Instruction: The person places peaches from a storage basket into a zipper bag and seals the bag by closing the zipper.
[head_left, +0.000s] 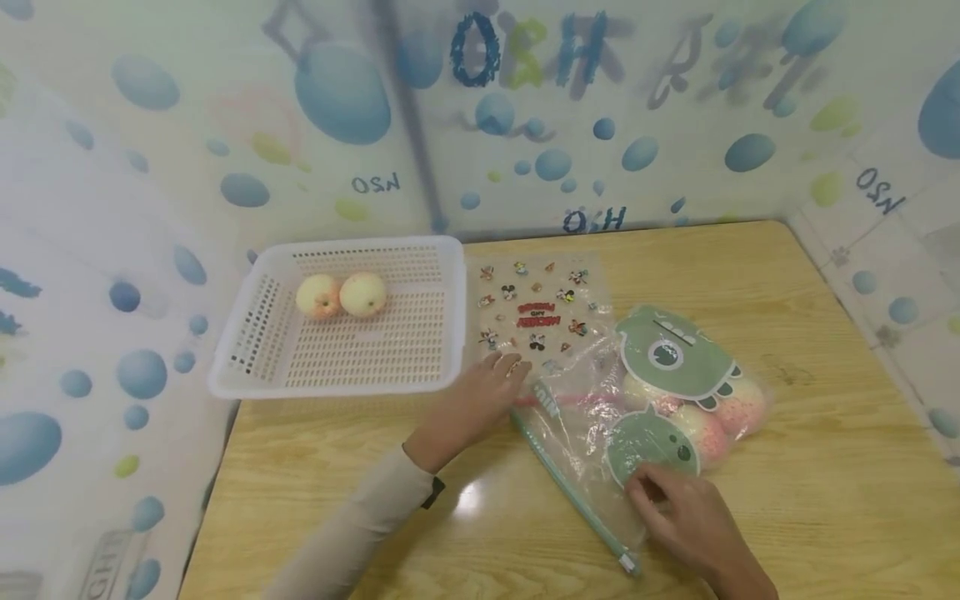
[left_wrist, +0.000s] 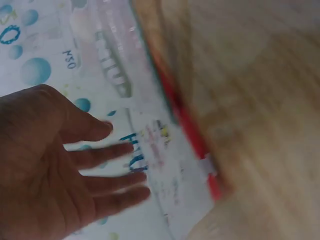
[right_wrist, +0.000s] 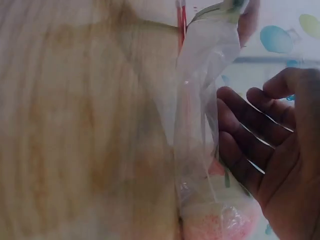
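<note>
At a wood-grain desk (head_left: 832, 433) before a bubble-printed wall (head_left: 555, 162), had the dinosaur-print zip bag (head_left: 648, 437) lying right of the white basket (head_left: 337, 389), with fruit (head_left: 705, 429) bunched away from the green zip edge (head_left: 573, 483), perhaps to leave that edge unloaded. Held the left grip (head_left: 476, 396) near its upper end with fingers straight and apart, and the right grip (head_left: 690, 512) by the bag's lower part, loosely curled and apparently clamped on nothing, probably for steadying slack plastic.
</note>
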